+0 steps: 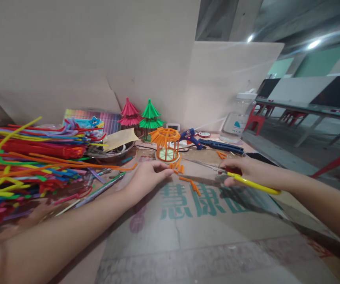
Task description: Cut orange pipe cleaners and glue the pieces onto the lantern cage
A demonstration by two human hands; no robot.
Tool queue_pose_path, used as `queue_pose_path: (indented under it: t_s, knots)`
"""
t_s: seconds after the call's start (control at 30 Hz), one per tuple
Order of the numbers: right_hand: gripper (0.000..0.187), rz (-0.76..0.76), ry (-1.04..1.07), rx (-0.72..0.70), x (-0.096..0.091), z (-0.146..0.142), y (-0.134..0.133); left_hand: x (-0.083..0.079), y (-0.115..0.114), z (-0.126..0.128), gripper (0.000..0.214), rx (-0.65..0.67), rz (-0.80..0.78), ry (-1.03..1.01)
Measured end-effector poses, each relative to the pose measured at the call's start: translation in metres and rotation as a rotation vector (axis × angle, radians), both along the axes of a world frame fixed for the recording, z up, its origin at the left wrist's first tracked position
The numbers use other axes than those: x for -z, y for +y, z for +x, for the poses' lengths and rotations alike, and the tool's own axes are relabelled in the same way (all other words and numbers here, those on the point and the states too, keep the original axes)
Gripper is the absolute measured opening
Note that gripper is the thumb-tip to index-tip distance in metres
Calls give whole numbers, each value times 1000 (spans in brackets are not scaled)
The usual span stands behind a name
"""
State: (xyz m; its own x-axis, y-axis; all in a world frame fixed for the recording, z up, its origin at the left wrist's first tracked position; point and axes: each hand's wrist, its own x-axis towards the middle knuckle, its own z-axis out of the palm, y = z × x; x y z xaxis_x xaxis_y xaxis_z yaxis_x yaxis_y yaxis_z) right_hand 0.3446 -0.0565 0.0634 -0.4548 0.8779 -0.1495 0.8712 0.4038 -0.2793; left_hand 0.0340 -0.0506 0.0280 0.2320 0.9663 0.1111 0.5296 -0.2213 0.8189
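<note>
My right hand (241,170) grips a pair of scissors (247,183) with yellow handles, its blades pointing left across the board. My left hand (149,175) rests low over the board, its thumb and forefinger slightly apart beside short orange pipe cleaner pieces (181,169). No piece shows between those fingers. Just behind it stands a small orange pipe cleaner pavilion (168,146) with upright posts, a round pale base and a partial roof fringe at its left. More cut orange bits (194,186) lie between my hands.
Bundles of coloured pipe cleaners (34,165) crowd the left. Behind are a marker set (93,121), a pink tiered tree (127,112), a green one (150,114), a blue glue gun (191,138), a dark cutter (221,146) and a water bottle (237,116).
</note>
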Motion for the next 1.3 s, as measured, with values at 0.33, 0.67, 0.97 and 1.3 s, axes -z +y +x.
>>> queue_pose_path:
  t_s: [0.33,0.67,0.97,1.3]
  knots:
    - [45,4,-2,-136,11,-8,-11,9,11,-1,18,-38,30,-104]
    - [28,275,106,-171,5,-40,6,9,6,0,22,39,-32,-104]
    - [32,581,-192,-390,34,-89,67,9,8,-2,30,84,51,-69]
    - [19,513,-140,-433,34,-85,66,-4,-1,3,31,64,14,18]
